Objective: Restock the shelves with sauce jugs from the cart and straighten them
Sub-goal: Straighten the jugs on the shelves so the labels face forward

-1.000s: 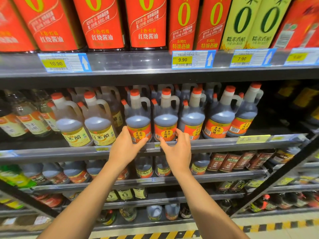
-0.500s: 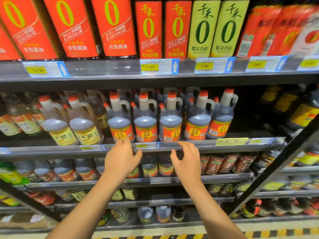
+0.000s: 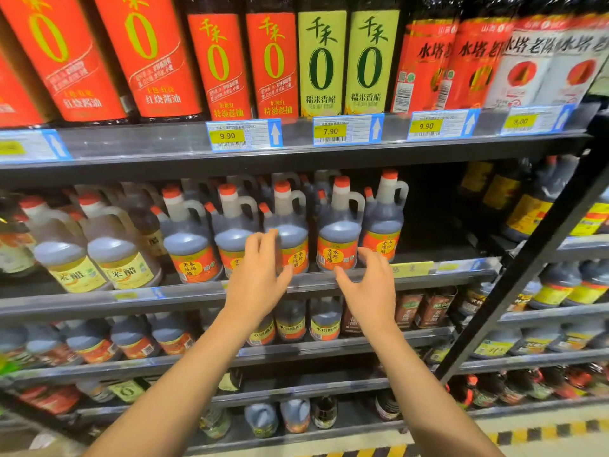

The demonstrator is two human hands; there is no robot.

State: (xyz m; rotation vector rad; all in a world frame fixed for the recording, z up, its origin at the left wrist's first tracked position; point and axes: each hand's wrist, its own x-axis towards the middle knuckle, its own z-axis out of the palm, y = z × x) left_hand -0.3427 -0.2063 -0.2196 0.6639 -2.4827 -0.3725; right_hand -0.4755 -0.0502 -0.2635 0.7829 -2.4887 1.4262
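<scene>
Several dark sauce jugs with red caps and orange labels stand in a row on the middle shelf (image 3: 329,282). My left hand (image 3: 258,278) reaches up with straight fingers against the front of the third jug (image 3: 290,225), partly covering the second jug (image 3: 232,232). My right hand (image 3: 365,285) is raised with spread, relaxed fingers just in front of the fourth jug (image 3: 337,239) and the fifth jug (image 3: 384,222); contact with them is unclear. Neither hand holds anything. The cart is out of view.
Two pale rice-vinegar jugs (image 3: 112,255) stand left of the dark row. Tall red and green bottles (image 3: 323,61) fill the shelf above, with price tags (image 3: 244,135) on its rail. A dark gap lies right of the fifth jug. A black upright (image 3: 527,268) slants across the right side.
Both hands dropped off the jugs to the shelf rail, then rose again one jug to the right. The view shifted right and closer to the shelf.
</scene>
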